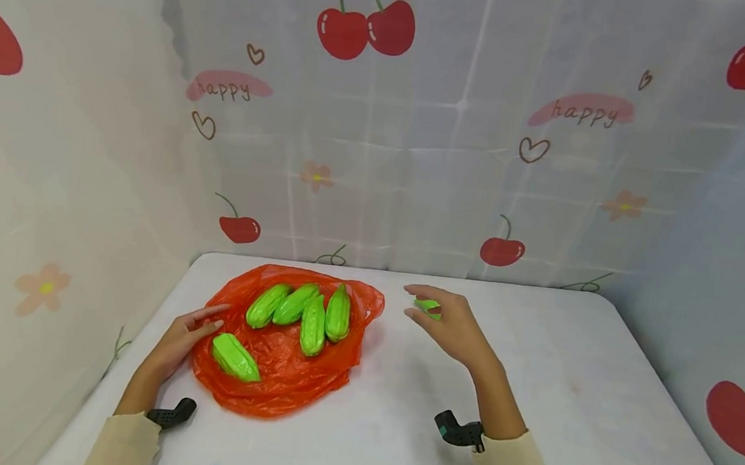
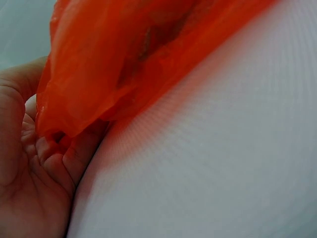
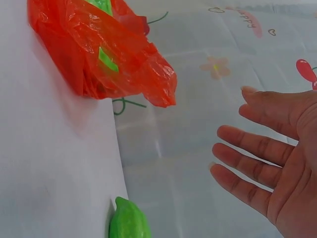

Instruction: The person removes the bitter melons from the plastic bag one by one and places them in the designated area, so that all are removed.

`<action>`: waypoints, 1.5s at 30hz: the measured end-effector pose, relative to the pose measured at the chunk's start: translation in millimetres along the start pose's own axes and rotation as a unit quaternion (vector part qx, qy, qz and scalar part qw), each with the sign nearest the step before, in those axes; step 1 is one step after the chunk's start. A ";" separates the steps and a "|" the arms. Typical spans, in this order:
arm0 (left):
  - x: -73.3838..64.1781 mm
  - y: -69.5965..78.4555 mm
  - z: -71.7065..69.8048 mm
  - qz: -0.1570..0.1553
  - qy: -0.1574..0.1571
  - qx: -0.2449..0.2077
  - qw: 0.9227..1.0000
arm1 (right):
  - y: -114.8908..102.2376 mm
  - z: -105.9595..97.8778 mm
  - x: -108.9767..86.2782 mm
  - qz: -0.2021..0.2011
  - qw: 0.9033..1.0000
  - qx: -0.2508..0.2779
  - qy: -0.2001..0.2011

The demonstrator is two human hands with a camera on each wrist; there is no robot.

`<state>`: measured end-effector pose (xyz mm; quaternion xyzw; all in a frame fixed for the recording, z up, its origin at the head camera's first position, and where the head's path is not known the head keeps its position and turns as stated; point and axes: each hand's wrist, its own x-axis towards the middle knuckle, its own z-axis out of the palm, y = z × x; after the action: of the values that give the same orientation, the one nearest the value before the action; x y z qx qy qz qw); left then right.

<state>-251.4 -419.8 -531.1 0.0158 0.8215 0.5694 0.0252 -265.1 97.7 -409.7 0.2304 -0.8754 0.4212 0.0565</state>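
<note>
My left hand (image 1: 171,340) grips the left rim of a red plastic bag (image 1: 276,357), the thin film between thumb and fingers (image 2: 57,168). Inside the opened bag lie several bright green ridged gourds, a group at the back and a single gourd (image 1: 235,357) near the left hand. To the right of the bag, my right hand (image 1: 453,328) hovers with fingers spread and nothing held. Another green gourd (image 3: 130,223) lies on the table below it, partly hidden behind the hand in the head view.
A white table (image 1: 571,397) carries everything. Its back edge meets a hanging curtain (image 1: 416,192) printed with cherries and hearts, which also closes off both sides. A black camera mount is on each wrist.
</note>
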 end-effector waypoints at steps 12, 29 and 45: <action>-3.9 -1.5 -1.6 0.006 0.004 0.003 1.000 | -19.6 21.5 -1.4 -0.041 0.996 0.078 -0.025; -3.1 -0.7 -0.2 0.006 0.001 0.000 1.000 | -48.7 46.9 -10.4 -0.046 0.984 0.151 -0.086; -1.6 -3.4 -0.7 0.013 -0.002 -0.003 1.000 | -56.5 76.1 -8.1 -0.056 0.977 0.169 -0.119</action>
<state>-249.8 -421.7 -534.0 0.0269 0.8197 0.5719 0.0193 -225.2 12.0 -420.5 0.3338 -0.7777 0.5288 -0.0638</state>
